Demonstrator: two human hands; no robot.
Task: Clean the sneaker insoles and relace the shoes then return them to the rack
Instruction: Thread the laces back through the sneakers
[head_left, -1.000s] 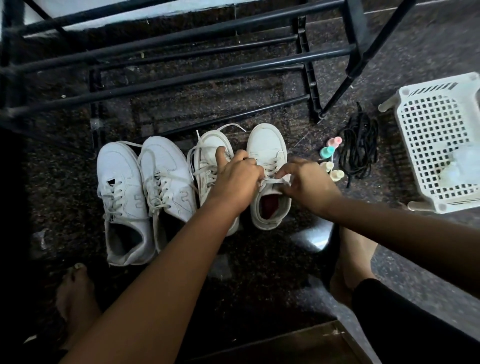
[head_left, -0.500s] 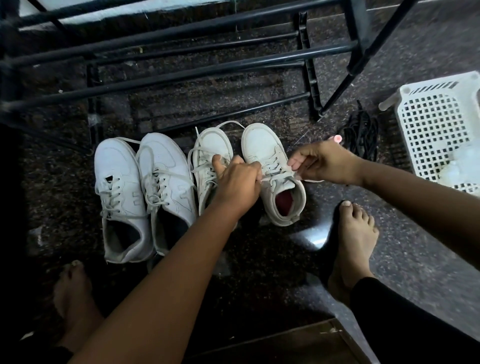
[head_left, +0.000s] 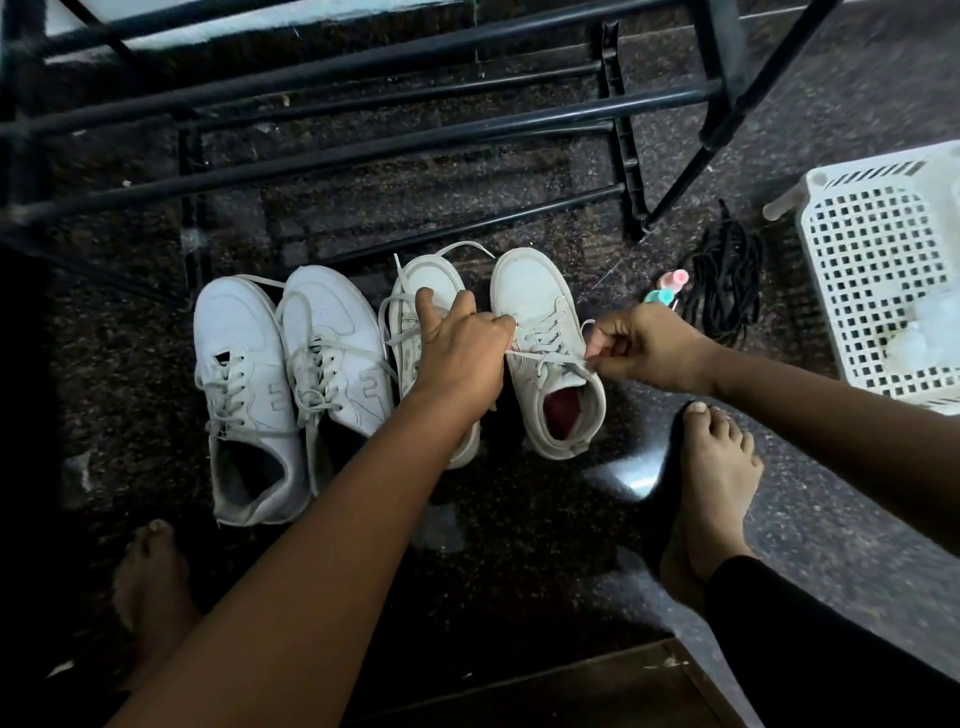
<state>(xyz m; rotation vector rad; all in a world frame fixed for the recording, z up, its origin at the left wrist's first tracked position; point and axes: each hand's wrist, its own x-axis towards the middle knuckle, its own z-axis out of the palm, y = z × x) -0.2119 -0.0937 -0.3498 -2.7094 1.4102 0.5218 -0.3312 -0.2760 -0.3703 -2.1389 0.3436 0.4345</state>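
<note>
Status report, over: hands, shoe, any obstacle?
Left hand, right hand: each pinches the lace. Lace stretched across rightmost sneaker. Black laces lie aside, apart.

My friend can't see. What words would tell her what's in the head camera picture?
The left hand and right hand pinch a white lace stretched over the rightmost sneaker of four white ones in a row on a dark floor. A black rack stands behind them; a white basket and black laces lie to the right.
</note>
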